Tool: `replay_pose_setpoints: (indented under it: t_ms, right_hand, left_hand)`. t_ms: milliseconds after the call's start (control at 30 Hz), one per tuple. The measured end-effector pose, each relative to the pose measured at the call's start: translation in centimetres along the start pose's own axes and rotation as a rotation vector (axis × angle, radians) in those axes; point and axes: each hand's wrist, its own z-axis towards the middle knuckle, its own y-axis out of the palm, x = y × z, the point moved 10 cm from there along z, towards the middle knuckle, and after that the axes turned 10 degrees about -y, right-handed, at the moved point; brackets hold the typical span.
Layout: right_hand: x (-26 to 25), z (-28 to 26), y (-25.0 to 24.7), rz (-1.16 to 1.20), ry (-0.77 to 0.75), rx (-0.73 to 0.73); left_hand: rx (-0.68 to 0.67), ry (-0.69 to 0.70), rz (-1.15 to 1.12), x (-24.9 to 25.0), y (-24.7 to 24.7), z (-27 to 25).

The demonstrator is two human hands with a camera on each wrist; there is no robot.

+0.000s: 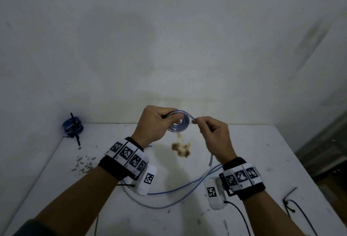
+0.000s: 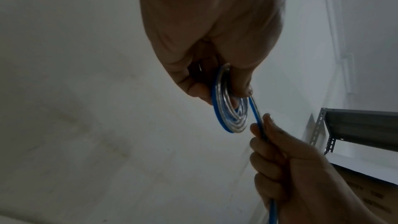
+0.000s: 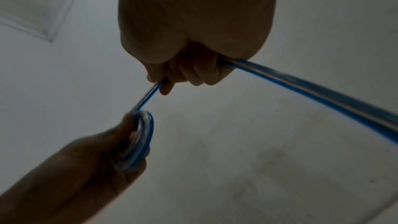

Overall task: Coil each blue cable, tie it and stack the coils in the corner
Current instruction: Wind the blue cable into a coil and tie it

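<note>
A small flat coil (image 1: 178, 124) of blue cable is held up above the white table (image 1: 244, 153). My left hand (image 1: 155, 123) pinches that coil (image 2: 230, 108) between thumb and fingers. My right hand (image 1: 210, 132) grips the free run of the cable (image 3: 148, 96) just right of the coil, fingers curled round it. The rest of the cable (image 1: 180, 187) trails down past the right wrist and loops over the table. In the far left corner sits a stack of tied blue coils (image 1: 73, 125) with a black tie sticking out.
Brown stains (image 1: 181, 149) mark the table's middle, and chipped flakes (image 1: 84, 162) lie at the left. A black wire with a bent metal piece (image 1: 290, 198) lies at the right edge. Walls close in behind and on the left. A metal shelf (image 2: 355, 129) stands to the right.
</note>
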Motion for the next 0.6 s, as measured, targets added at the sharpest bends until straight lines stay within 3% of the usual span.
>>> replay_pose_setpoints:
  t_ms: [100,267,400,600]
  right_hand:
    - [0.0,-1.3,1.9,-0.004,0.01,0.007]
    - [-0.9,-2.5,5.6,0.111,0.06,0.095]
    - [-1.4,-1.5,5.7,-0.028,-0.028,0.08]
    - [-3.1,1.5,5.6,-0.334,-0.174,-0.404]
  left_hand:
    - [0.041,0.018,-0.099,0.1,0.6,-0.1]
    - [0.083,-0.123,-0.355,-1.6,1.3,-0.5]
    - [-0.071,-0.206,-0.444,-2.6,1.3,-0.5]
    - [-0.194,-0.188,0.003,-2.4,-1.5,-0.6]
